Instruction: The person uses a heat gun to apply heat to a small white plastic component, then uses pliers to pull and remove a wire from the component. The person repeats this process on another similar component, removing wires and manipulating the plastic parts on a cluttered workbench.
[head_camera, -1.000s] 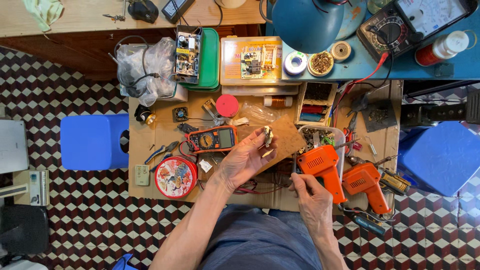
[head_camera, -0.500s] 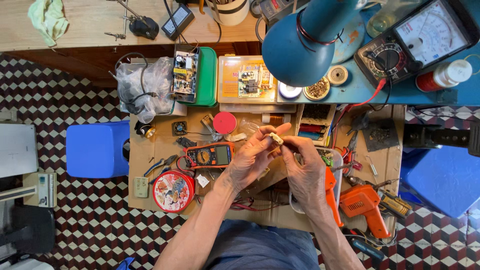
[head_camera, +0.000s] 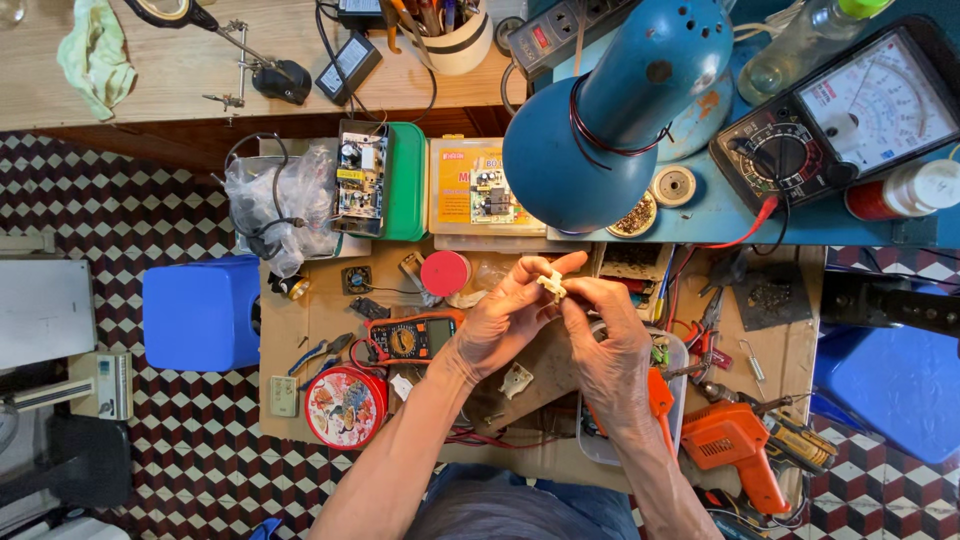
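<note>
My left hand (head_camera: 507, 318) and my right hand (head_camera: 607, 340) meet above the low wooden workbench (head_camera: 310, 310), both pinching a small cream plastic part (head_camera: 551, 286) between fingertips. A second cream piece (head_camera: 516, 380) lies on the bench just below my left wrist. An orange digital multimeter (head_camera: 412, 338) sits left of my left hand. An orange soldering gun (head_camera: 733, 447) lies right of my right forearm.
A blue desk lamp (head_camera: 610, 115) hangs over the bench's far edge. An analog multimeter (head_camera: 840, 110), a red round tin (head_camera: 345, 407), a red lid (head_camera: 445, 273), pliers (head_camera: 320, 350), a green box with a circuit board (head_camera: 385, 180) and a blue stool (head_camera: 200, 312) surround the work spot.
My right hand came up from beside the soldering gun to join the left hand. Both now hold the small cream part higher over the bench. The camera has moved closer.
</note>
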